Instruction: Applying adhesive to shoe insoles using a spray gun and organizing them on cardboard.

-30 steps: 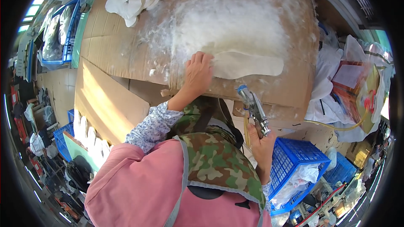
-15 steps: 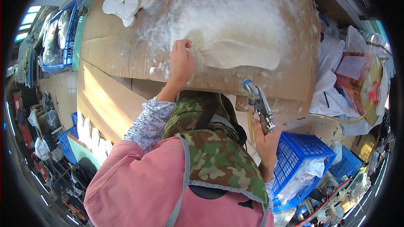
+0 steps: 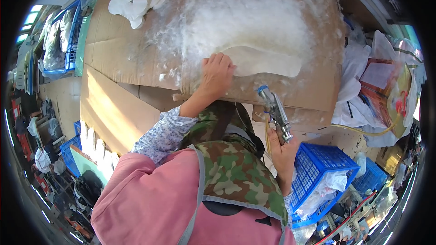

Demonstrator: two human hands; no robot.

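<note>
A white insole-shaped piece [image 3: 268,61] lies flat on the cardboard near its front edge. My left hand [image 3: 218,73] is at the piece's left end, fingers curled and closed over it, hiding that tip. My right hand [image 3: 282,152] grips a metal spray gun [image 3: 277,113] by its handle, below the cardboard's front edge. The gun's blue-ringed nozzle points up toward the cardboard, and a yellowish hose runs down beside the handle.
White overspray and fluff coat the cardboard [image 3: 113,45]. A pile of similar white pieces [image 3: 136,2] lies at the far left. Blue crates [image 3: 320,172] with plastic-wrapped contents stand at the right, another blue crate [image 3: 75,41] at the left. White bags [image 3: 352,70] and a yellow hose [image 3: 368,131] lie on the right.
My left hand has come down and to the right, from beside the white piece onto its left end, and its fingers have closed there. The spray gun has stayed nearly in place.
</note>
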